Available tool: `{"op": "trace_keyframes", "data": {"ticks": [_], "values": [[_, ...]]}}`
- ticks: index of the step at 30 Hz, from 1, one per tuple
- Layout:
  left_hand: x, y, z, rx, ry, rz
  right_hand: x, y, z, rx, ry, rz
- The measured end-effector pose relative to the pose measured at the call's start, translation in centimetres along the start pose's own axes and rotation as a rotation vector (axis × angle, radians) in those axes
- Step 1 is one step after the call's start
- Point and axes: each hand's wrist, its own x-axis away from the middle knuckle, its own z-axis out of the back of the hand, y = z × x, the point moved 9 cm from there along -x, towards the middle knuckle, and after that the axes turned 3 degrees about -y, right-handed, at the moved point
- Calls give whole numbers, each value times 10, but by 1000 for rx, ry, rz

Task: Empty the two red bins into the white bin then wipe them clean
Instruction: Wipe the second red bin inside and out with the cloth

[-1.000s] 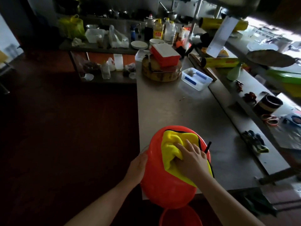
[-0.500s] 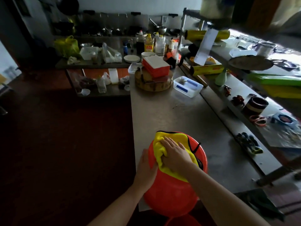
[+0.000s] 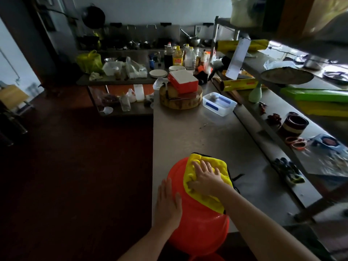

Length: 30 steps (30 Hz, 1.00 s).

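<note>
A red bin (image 3: 199, 227) lies on its side at the near edge of the steel counter (image 3: 197, 136), its outside facing me. My right hand (image 3: 205, 178) presses a yellow cloth (image 3: 218, 166) flat on the bin's upper side with spread fingers. My left hand (image 3: 168, 202) rests flat against the bin's left side, fingers straight. A sliver of a second red bin (image 3: 207, 258) shows at the bottom edge, below the first. No white bin is in view.
Further along the counter stand a clear plastic tub (image 3: 219, 103) and a round wooden block (image 3: 180, 99) bearing a red-and-white box (image 3: 183, 81). A shelf on the right holds gloves (image 3: 288, 171), a dark pot (image 3: 294, 125) and foil rolls. Dark floor lies left.
My right hand has slid the yellow cloth to the left and away from me across the bin. My left hand has moved up the bin's left side and now lies flat on it.
</note>
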Motion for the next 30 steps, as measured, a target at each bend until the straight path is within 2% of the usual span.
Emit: {"op": "trace_keyframes", "data": {"ticks": [3, 5, 7, 10, 13, 17, 22, 26, 28, 30], "values": [[5, 0, -4, -5, -34, 18, 5, -14, -11, -67, -210, 91], [6, 2, -8, -46, -51, 16, 9, -18, -9, -90, -254, 129], [10, 6, -15, -87, -72, 13, 10, -22, -4, -27, -155, 119], [14, 11, -24, -188, -94, -67, 15, -19, -5, -95, 48, -122], [5, 9, -16, -330, -91, -154, 16, -24, -14, -56, 174, -120], [-7, 7, -12, -401, -94, -237, 17, 3, -9, -6, 206, -66], [-11, 6, -17, -373, -150, -223, 23, 51, 2, 52, 248, -157], [-12, 7, -16, -488, -194, -216, 22, 21, -6, 17, 256, -185], [-12, 4, -14, -582, -203, -230, 20, -9, -14, 14, 245, -98], [-11, 3, -12, -580, -214, -249, 22, -25, -21, 29, 233, -22]]}}
